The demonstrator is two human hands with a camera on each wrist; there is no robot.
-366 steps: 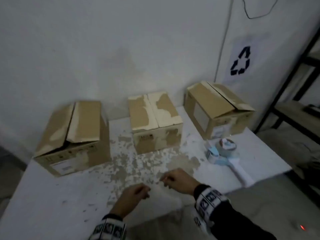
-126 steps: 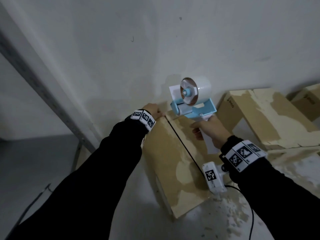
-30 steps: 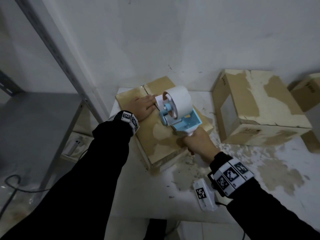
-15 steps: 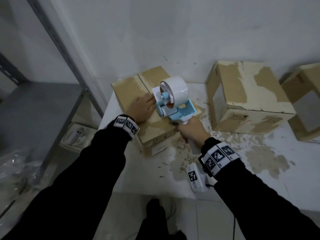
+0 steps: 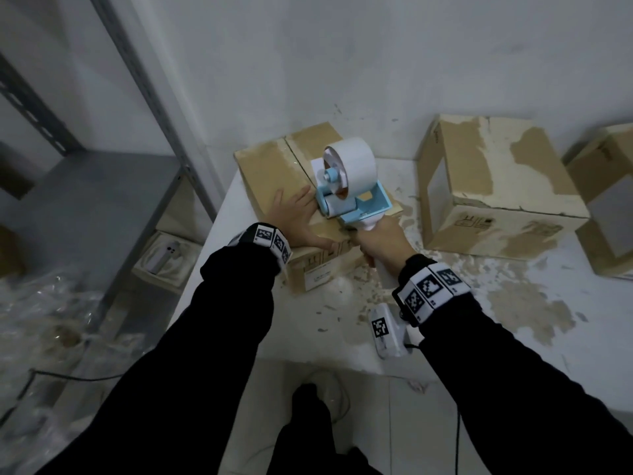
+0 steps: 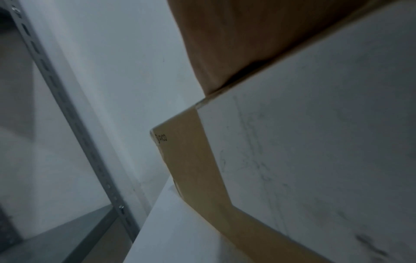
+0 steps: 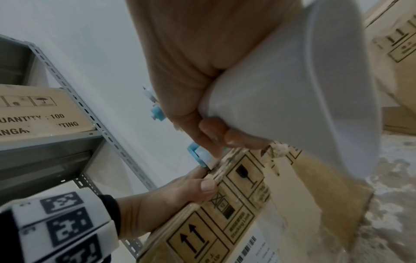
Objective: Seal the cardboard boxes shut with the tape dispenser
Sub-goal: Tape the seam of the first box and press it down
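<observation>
The left cardboard box [image 5: 270, 166] stands at the table's left corner, flaps down, with clear tape along its seam. On its near top edge sits a blue tape dispenser [image 5: 349, 190] with a white roll. My right hand [image 5: 378, 241] grips its white handle [image 7: 292, 80], which reaches down past the box front [image 7: 236, 204]. Flat on the box top beside the dispenser lies my left hand [image 5: 294, 216], thumb [image 7: 207, 186] along the front edge. The left wrist view shows only the box side [image 6: 191, 169] and its white label [image 6: 315, 142].
A second box [image 5: 493, 186] stands to the right and a third [image 5: 606, 200] at the right edge. The white table [image 5: 513, 320] is strewn with torn paper scraps. A grey metal rack [image 5: 154, 97] holding a box [image 7: 33, 110] stands close on the left.
The dispenser has come along the seam toward me and now sits at the box's near edge. My left hand slid back with it to the front edge.
</observation>
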